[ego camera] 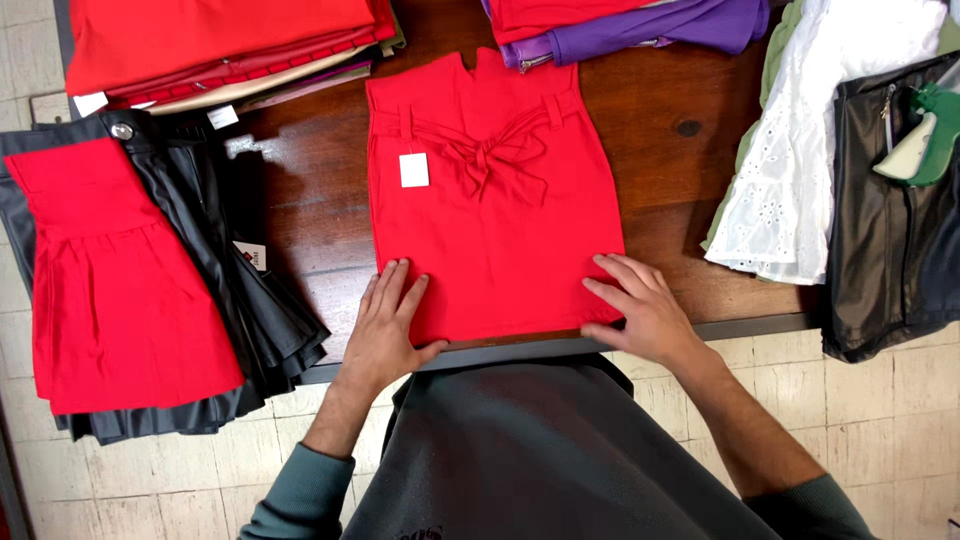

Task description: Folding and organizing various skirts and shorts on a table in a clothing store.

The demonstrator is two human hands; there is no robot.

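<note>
A red skirt [495, 215] with a tied bow at the waist and a white tag lies flat on the dark wooden table [680, 130], hem toward me. My left hand [388, 325] rests flat with fingers spread on the skirt's near left corner. My right hand [638, 305] presses flat on the near right corner at the table's front edge. Neither hand grips anything.
A red pleated skirt [110, 280] lies on black leather skirts [240, 300] hanging over the left edge. Folded red clothes [220, 40] are stacked at the back left, purple ones [650, 30] at the back. White eyelet fabric [810, 150] and a black leather garment [895, 230] sit at right.
</note>
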